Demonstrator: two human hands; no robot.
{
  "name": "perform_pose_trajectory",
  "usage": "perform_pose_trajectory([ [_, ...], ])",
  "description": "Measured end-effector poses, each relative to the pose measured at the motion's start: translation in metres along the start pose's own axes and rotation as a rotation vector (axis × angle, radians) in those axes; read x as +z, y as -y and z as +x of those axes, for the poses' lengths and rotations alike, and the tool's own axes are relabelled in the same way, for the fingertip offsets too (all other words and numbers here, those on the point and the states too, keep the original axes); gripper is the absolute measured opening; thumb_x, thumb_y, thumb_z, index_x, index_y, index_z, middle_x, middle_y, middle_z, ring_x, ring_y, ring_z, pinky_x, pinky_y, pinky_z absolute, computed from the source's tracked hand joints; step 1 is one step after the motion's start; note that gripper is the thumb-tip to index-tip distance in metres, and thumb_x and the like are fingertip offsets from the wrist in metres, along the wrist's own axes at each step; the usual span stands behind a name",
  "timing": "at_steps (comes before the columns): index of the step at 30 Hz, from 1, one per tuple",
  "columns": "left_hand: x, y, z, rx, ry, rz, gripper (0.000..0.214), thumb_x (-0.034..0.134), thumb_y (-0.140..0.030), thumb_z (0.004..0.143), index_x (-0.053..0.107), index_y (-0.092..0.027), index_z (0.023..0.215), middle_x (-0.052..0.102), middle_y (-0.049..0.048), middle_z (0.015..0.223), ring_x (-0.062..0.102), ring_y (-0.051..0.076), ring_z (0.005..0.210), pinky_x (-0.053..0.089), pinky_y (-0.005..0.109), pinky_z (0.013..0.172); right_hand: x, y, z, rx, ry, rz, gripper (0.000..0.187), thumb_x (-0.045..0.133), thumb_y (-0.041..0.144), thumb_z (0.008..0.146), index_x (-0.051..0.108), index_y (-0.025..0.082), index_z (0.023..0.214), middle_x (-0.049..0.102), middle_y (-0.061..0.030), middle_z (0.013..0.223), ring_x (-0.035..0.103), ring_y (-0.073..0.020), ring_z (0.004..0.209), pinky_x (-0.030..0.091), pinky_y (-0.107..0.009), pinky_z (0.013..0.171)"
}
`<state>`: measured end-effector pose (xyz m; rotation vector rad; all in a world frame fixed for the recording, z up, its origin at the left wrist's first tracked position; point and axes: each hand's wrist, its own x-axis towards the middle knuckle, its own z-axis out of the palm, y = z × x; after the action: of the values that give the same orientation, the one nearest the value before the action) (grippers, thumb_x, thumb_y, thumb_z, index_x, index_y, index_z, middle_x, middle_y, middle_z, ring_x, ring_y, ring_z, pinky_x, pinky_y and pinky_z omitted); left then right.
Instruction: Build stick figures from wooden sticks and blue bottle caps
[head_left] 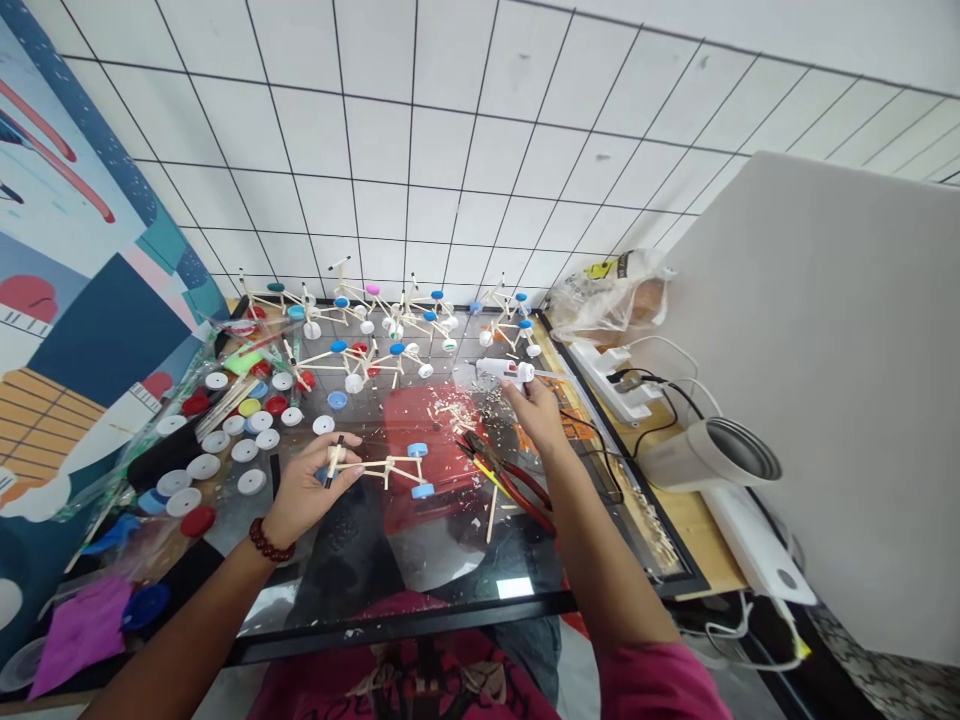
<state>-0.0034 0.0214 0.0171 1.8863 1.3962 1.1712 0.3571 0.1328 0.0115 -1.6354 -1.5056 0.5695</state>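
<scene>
My left hand (307, 485) is closed on a small stick-built model vehicle (386, 466), held low over the glossy black tabletop. Two blue bottle caps (421, 490) sit as wheels at its right end, and a black-tipped stick stands out by my fingers. Farther right, my right hand (536, 408) grips a white glue gun (506, 370), whose nozzle points left. Below that hand lie red-handled pliers (517, 480) and a loose wooden stick (492, 514). White and wooden scraps (454, 412) are scattered near the nozzle.
Several similar stick models (397, 350) with cap wheels stand along the tiled wall. Loose bottle caps (244, 450) crowd the left side. At right are a power strip (615, 385), cables, a stack of cups (705, 452) and a plastic bag (615, 295).
</scene>
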Motion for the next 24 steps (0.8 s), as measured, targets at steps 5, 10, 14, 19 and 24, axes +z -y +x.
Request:
perform_pose_trajectory([
  [5,-0.001,0.0,0.0,-0.005,0.003,-0.002,0.015,0.068,-0.033,0.084,0.074,-0.02,0.078,0.074,0.0101,0.106,0.072,0.022,0.09,0.056,0.033,0.081,-0.01,0.039,-0.036,-0.119,0.217,0.402,0.038,0.062,0.05,0.087,0.069,0.021,0.109,0.075,-0.0059,0.106,0.066,-0.025,0.099,0.051,-0.042,0.091],
  [10,-0.001,0.001,0.0,0.001,0.0,-0.007,0.015,0.068,-0.032,0.084,0.074,-0.02,0.079,0.073,0.0103,0.106,0.072,0.022,0.091,0.056,0.033,0.081,-0.011,0.063,-0.07,-0.121,0.421,0.471,0.03,0.061,0.049,0.091,0.067,0.024,0.106,0.073,-0.0032,0.096,0.066,-0.0212,0.089,0.053,-0.038,0.084],
  [14,-0.002,0.001,0.0,-0.002,0.006,0.002,0.015,0.068,-0.033,0.084,0.074,-0.02,0.079,0.074,0.0098,0.106,0.072,0.022,0.09,0.057,0.033,0.081,-0.012,0.067,-0.083,-0.282,0.479,0.232,0.027,0.053,0.047,0.096,0.064,0.022,0.099,0.07,-0.0047,0.092,0.063,-0.0217,0.086,0.051,-0.037,0.081],
  [19,-0.002,0.0,0.001,-0.01,0.01,0.009,0.016,0.068,-0.034,0.084,0.074,-0.02,0.078,0.074,0.0097,0.106,0.072,0.022,0.091,0.057,0.033,0.081,-0.01,0.075,-0.089,-0.432,0.487,0.073,0.028,0.047,0.045,0.099,0.063,0.022,0.101,0.068,-0.0055,0.093,0.062,-0.0224,0.084,0.049,-0.037,0.08],
  [24,-0.001,0.001,0.001,-0.005,0.007,0.002,0.016,0.068,-0.034,0.084,0.074,-0.021,0.078,0.074,0.0096,0.106,0.072,0.022,0.09,0.057,0.033,0.079,-0.001,0.075,-0.091,-0.47,0.468,0.021,0.029,0.046,0.047,0.099,0.062,0.023,0.1,0.067,-0.0062,0.094,0.061,-0.0232,0.086,0.049,-0.037,0.079],
])
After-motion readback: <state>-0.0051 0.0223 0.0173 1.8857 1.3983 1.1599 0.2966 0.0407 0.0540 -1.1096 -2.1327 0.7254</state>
